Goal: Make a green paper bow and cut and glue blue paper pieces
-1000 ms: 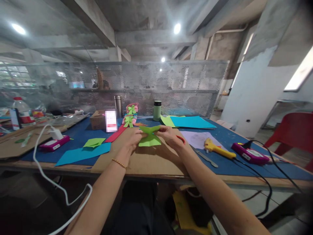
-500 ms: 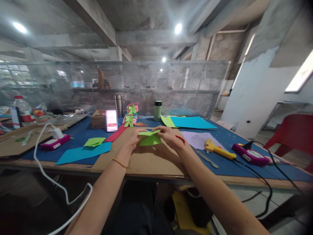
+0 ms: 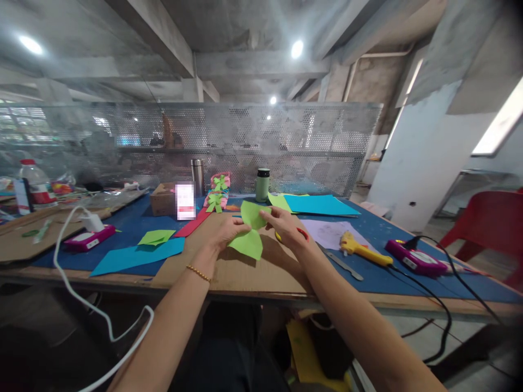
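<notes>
Over flat brown cardboard (image 3: 232,276) mid-frame, pinches lobed light-green paper (image 3: 250,243) with left hand (image 3: 227,233) and right hand (image 3: 283,224); risks tear from tugging.

Light-green paper piece (image 3: 249,243), two-lobed, hand-held.
The piece narrows to a waist at mid-length, with one lobe above and one below. The upper lobe is raised and curved; the lower lobe slants toward the near side and ends in a corner. The left hand (image 3: 229,233) pinches it near the waist, the right hand (image 3: 283,222) at the upper lobe's right edge, over the brown cardboard (image 3: 245,277).
</notes>
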The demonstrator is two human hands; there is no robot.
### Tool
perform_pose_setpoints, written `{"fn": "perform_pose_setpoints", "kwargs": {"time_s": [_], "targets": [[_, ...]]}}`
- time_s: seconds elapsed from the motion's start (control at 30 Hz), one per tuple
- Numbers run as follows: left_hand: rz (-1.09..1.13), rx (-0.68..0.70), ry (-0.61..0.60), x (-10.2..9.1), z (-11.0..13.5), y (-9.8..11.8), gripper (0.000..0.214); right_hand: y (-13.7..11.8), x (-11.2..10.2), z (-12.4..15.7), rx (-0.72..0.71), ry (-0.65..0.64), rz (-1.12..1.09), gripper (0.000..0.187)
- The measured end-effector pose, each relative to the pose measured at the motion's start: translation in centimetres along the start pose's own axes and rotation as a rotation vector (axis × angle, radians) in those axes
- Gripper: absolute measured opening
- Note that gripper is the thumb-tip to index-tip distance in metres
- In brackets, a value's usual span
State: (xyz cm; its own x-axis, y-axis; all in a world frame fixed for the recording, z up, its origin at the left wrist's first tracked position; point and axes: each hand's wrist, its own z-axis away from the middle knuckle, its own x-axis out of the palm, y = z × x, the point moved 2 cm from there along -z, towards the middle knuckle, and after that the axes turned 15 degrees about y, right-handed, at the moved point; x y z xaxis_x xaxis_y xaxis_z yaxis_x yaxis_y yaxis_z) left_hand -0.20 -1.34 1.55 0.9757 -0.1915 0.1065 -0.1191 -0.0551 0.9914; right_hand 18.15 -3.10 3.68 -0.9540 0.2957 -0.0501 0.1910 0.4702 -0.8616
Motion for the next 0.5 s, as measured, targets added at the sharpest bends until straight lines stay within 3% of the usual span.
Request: {"fn": "perform_pose_setpoints", "kwargs": {"time_s": [0.17, 0.27, 0.4, 0.5], "targets": [[-0.148, 0.014, -0.1, 0.1, 0.1, -0.6, 0.018, -0.7, -0.3, 0.2, 0.097, -0.068, 0.001, 0.038], [-0.075, -0.007, -0.083, 0.0, 0.2, -0.3, 0.026, -0.8, -0.5, 0.0, 0.124, -0.082, 0.001, 0.037], [0.193, -0.032, 0.039, -0.1, -0.2, 0.6, 0.039, -0.3, -1.2, -0.9, 0.087, 0.121, -0.081, 0.038], [0.208, -0.121, 0.153, -0.2, -0.3, 0.2, 0.03, 0.4, -1.5, -1.5, 0.082, 0.25, -0.068, 0.039]]}}
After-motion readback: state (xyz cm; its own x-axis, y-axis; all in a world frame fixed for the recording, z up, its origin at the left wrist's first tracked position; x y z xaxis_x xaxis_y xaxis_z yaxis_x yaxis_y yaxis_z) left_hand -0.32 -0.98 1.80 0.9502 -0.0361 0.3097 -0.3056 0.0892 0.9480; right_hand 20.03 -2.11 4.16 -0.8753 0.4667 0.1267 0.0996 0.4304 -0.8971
